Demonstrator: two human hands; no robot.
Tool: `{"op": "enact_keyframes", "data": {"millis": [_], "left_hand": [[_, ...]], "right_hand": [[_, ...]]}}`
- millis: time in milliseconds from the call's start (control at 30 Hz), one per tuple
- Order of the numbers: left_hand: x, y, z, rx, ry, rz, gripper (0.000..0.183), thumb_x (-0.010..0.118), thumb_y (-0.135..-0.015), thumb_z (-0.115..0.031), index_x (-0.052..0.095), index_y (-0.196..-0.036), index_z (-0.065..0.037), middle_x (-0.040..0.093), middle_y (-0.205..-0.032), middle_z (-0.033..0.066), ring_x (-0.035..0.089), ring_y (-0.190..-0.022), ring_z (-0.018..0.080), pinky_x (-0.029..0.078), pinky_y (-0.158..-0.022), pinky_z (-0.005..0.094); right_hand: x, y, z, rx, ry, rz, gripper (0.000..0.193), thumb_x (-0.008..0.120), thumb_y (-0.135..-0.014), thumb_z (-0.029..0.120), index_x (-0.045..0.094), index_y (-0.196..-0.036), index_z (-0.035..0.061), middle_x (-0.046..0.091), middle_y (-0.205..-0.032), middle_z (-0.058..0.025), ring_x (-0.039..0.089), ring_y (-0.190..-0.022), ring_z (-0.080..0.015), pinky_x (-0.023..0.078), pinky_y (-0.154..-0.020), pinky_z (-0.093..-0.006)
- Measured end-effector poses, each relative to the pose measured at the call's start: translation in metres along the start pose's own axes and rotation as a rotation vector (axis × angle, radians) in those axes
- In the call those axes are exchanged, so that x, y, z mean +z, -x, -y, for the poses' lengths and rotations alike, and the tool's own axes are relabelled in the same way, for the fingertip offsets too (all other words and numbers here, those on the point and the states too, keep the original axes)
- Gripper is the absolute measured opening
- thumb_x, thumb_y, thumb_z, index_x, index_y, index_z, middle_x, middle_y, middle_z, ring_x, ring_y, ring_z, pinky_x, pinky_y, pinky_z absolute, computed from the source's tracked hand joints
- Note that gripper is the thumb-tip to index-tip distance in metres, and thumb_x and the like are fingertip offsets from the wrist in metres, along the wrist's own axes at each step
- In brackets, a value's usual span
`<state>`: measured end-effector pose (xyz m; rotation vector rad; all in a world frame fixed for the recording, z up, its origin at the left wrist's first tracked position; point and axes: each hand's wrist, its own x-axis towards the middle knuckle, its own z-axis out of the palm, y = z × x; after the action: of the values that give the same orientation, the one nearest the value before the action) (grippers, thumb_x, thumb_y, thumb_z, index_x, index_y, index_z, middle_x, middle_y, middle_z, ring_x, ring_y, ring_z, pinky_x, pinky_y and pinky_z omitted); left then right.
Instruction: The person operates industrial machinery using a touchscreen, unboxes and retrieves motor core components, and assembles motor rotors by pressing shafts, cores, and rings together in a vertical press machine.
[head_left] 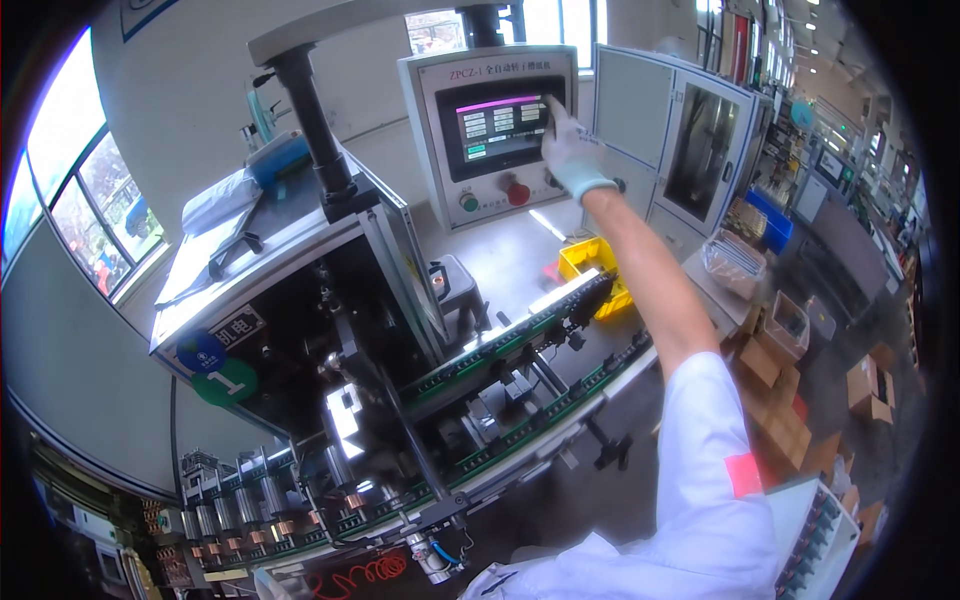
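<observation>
My right hand [577,155], in a white glove with a pale green cuff, reaches far forward to a grey control box [424,130]. Its index finger stretches up against the right edge of the touchscreen [497,127], with the other fingers partly curled; nothing is held. On the lit screen are several small button fields under a pink bar. Below the screen sit a green button [469,203] and a red knob [517,194], and a further control is partly covered by my hand. My left hand does not show.
A conveyor [520,345] crosses the middle, with several metal rotors [273,494] at its lower left. The framed machine [290,270] stands on the left. Behind the conveyor is a yellow bin [585,258]. Cardboard boxes [770,400] lie at right, near a tray [815,540] of parts.
</observation>
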<state>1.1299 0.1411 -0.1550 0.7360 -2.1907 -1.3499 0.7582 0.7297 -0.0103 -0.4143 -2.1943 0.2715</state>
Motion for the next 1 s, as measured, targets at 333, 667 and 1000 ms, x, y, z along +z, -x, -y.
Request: {"op": "enact_keyframes", "data": {"millis": [333, 667, 1000], "left_hand": [[0.017, 0.005, -0.003, -0.15, 0.141, -0.045, 0.051, 0.053, -0.104, -0.029, 0.051, -0.138, 0.009, 0.059, -0.136, 0.0195, 0.058, -0.118, 0.0259, 0.046, -0.101, 0.0344], [0.02, 0.001, 0.034, -0.067, 0.179, 0.042, 0.052, 0.055, -0.103, -0.035, 0.055, -0.137, 0.004, 0.06, -0.132, 0.0173, 0.063, -0.103, 0.0236, 0.054, -0.081, 0.0321], [0.02, 0.008, 0.034, 0.003, 0.133, 0.005, 0.051, 0.052, -0.104, -0.035, 0.054, -0.137, 0.005, 0.068, -0.111, 0.0162, 0.066, -0.089, 0.0207, 0.054, -0.073, 0.029]], "right_hand": [[0.013, 0.048, -0.021, -0.123, -0.122, -0.071, 0.048, 0.053, -0.092, 0.024, 0.053, -0.14, 0.025, 0.073, -0.1, -0.014, 0.071, -0.087, -0.0338, 0.055, -0.076, -0.0468], [0.027, 0.046, -0.029, -0.181, 0.056, 0.043, 0.049, 0.05, -0.093, 0.024, 0.052, -0.142, 0.0283, 0.073, -0.098, -0.0098, 0.071, -0.081, -0.0315, 0.055, -0.07, -0.0463], [0.03, 0.061, -0.018, -0.301, -0.025, 0.032, 0.049, 0.05, -0.093, 0.021, 0.052, -0.142, 0.0259, 0.073, -0.096, -0.0132, 0.071, -0.079, -0.0308, 0.055, -0.068, -0.0455]]}}
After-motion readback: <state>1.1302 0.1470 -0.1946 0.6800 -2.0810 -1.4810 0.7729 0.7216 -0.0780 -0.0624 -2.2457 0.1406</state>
